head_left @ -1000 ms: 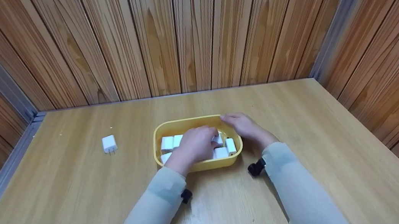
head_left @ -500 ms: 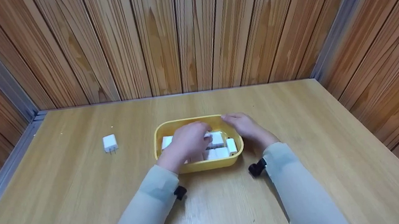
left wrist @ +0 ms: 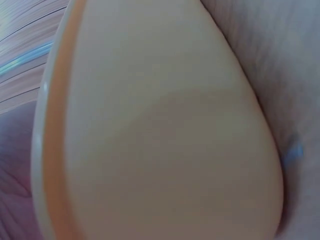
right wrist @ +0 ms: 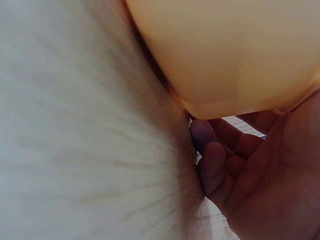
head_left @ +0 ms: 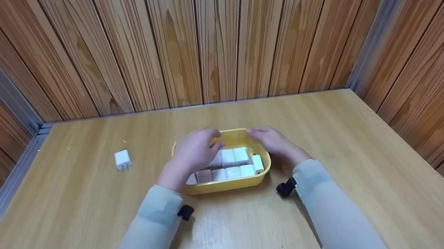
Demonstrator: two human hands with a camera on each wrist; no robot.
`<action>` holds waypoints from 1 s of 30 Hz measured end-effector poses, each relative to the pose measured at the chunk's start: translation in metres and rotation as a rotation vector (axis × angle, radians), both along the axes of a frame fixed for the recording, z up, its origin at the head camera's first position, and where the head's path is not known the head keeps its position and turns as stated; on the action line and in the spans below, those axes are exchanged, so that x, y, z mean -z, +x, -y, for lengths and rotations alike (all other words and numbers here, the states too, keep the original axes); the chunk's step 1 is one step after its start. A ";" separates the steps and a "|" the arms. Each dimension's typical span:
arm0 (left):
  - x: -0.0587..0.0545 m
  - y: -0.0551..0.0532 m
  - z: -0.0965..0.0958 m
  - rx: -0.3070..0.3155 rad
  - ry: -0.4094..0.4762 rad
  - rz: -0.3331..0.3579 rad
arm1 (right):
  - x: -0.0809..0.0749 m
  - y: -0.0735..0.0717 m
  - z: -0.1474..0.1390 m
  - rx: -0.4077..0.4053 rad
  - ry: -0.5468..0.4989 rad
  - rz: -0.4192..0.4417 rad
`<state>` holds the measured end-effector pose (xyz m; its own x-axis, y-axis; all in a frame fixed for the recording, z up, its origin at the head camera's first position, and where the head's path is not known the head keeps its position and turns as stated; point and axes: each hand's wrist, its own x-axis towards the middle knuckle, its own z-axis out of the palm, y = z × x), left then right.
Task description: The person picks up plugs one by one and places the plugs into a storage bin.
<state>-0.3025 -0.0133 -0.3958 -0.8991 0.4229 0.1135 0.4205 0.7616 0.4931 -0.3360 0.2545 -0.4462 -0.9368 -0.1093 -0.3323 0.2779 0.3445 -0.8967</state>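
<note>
A yellow plastic tub point(head_left: 230, 184) holds several white plug chargers point(head_left: 241, 155), set mostly in two rows, one standing at the right end. Over the tub's left end is my left hand point(head_left: 195, 151), thumb and forefinger apart with nothing seen between them; it covers the chargers below. The left wrist view is mostly filled by the tub's outer wall point(left wrist: 170, 125). My right hand point(head_left: 273, 141) grips the tub's right end, thumb at the rim. In the right wrist view its fingers point(right wrist: 212, 167) curl beside the tub's lower edge.
A single white charger point(head_left: 122, 159) lies on the wooden table point(head_left: 89, 227) left of the tub, prongs towards me. Wood-panelled walls point(head_left: 176, 40) close off the back and both sides. Grey metal strips point(head_left: 6, 84) run along the corners.
My left hand has moved left across the tub, uncovering chargers in the middle of both rows and now hiding the left end. The right hand stays at the tub's right end.
</note>
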 end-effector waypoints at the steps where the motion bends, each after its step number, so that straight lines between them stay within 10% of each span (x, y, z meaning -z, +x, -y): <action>1: -0.001 0.000 0.003 -0.005 0.005 -0.003 | 0.000 0.000 0.000 0.002 0.013 0.001; 30: -0.010 -0.010 0.092 -0.187 -0.002 -0.031 | 0.000 0.003 0.000 -0.012 -0.007 -0.042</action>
<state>-0.3126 -0.1056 -0.3853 -0.9582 0.2485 0.1417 0.2860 0.8288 0.4809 -0.3325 0.2550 -0.4466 -0.9485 -0.1223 -0.2923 0.2363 0.3415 -0.9097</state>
